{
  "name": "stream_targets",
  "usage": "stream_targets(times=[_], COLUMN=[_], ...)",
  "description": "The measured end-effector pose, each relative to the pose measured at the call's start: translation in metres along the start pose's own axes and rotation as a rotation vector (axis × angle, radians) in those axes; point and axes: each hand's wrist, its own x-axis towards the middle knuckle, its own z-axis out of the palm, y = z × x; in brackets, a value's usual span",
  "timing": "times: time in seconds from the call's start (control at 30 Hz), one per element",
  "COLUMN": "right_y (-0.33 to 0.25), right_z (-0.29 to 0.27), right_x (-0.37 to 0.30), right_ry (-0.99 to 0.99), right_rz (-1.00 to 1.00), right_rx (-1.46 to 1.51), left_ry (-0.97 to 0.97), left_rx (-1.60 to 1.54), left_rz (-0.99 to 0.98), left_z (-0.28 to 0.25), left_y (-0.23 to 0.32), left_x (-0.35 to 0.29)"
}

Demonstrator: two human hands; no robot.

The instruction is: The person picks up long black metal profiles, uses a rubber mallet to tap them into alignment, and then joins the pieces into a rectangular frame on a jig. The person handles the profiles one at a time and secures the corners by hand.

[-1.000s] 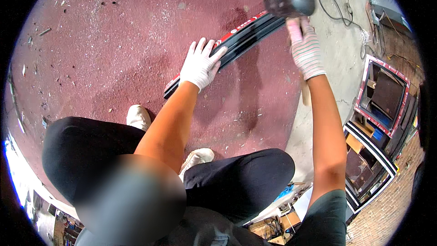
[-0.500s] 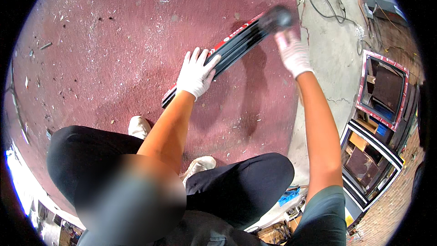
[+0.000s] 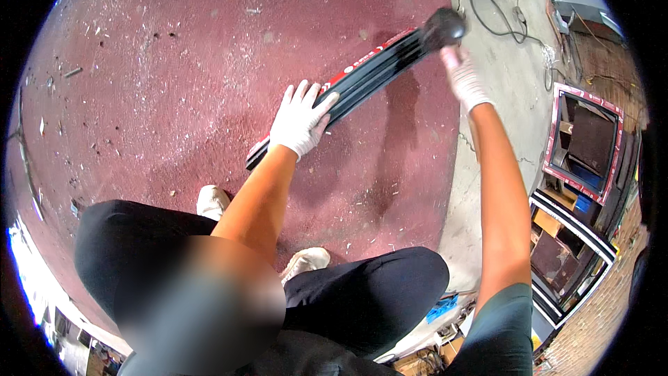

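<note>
A long black grooved frame profile (image 3: 381,75) with red-and-white film along its far side slants across the dark red floor. My left hand (image 3: 299,122), in a white glove, grips it near its lower left part, the fingers reaching over its top. At the profile's far right end is the round black head of a rubber mallet (image 3: 444,26). In its white glove, my right hand (image 3: 465,80) is closed around the mallet's handle, which is mostly hidden. I cannot tell whether the head touches the profile.
My shoes (image 3: 306,262) stand on the red floor (image 3: 174,97), which is strewn with chips. To the right, a cable (image 3: 490,3) lies on grey concrete. Farther right are a red-filmed window frame (image 3: 553,136) and a black-and-white frame (image 3: 584,230).
My right hand has shifted rightward with the mallet toward the profile's far end. The profile's far end has moved slightly right. My left hand keeps nearly the same place.
</note>
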Motion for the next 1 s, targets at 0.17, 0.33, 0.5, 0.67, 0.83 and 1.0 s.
stream_targets(times=[0.17, 0.33, 0.5, 0.67, 0.83, 1.0], right_y=[-0.055, 0.005, -0.058, -0.009, -0.069, -0.102], right_z=[-0.026, 0.012, -0.018, 0.013, -0.037, -0.062], right_x=[0.007, 0.021, 0.017, 0.008, -0.069, -0.187], right_ry=[0.132, -0.050, 0.056, -0.099, -0.069, -0.135], right_rz=[0.000, -0.025, -0.019, 0.029, 0.315, 0.563], right_rx=[0.137, -0.074, 0.163, -0.104, 0.652, 1.166], left_ry=[-0.032, -0.061, -0.010, -0.036, -0.025, -0.010], left_rx=[0.048, 0.059, 0.035, 0.034, 0.031, 0.001], left_rz=[-0.045, 0.030, -0.035, 0.025, 0.031, 0.046], left_z=[-0.011, -0.007, -0.011, -0.012, -0.013, -0.013], left_y=[-0.011, -0.006, -0.020, -0.017, -0.019, -0.016], left_x=[-0.008, 0.001, -0.007, 0.000, -0.002, -0.003])
